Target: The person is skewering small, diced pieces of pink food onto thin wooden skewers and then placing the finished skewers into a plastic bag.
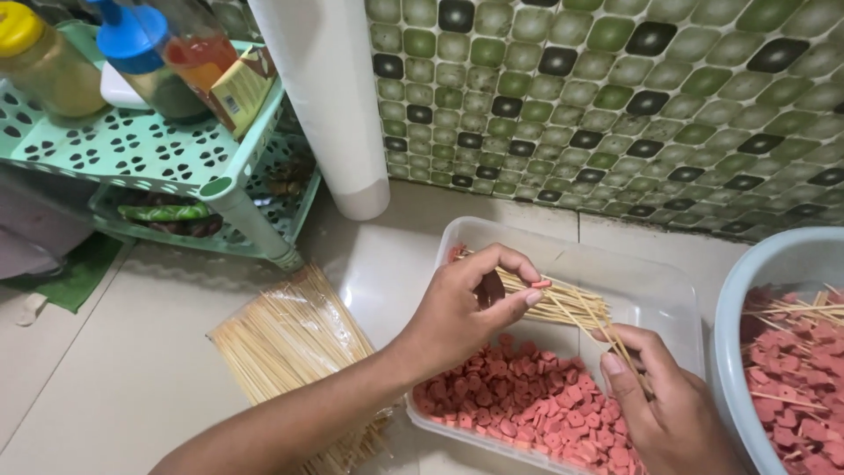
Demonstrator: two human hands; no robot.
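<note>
A clear plastic bag of bamboo skewers [294, 352] lies flat on the pale floor, left of a clear tray. On the mint-green shelf rack at upper left, a small yellow-and-brown carton [239, 88] leans tilted at the shelf's front corner, its label too blurred to make out. No signs or screens are visible.

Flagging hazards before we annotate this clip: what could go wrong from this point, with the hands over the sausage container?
1. The right hand grips a whole bundle of skewers, so their ends could jab the left hand pinching a sausage slice.
2. The small slice could slip into the clear container.
3. The open bag of spare skewers lies under the left forearm and could get swept.
</note>
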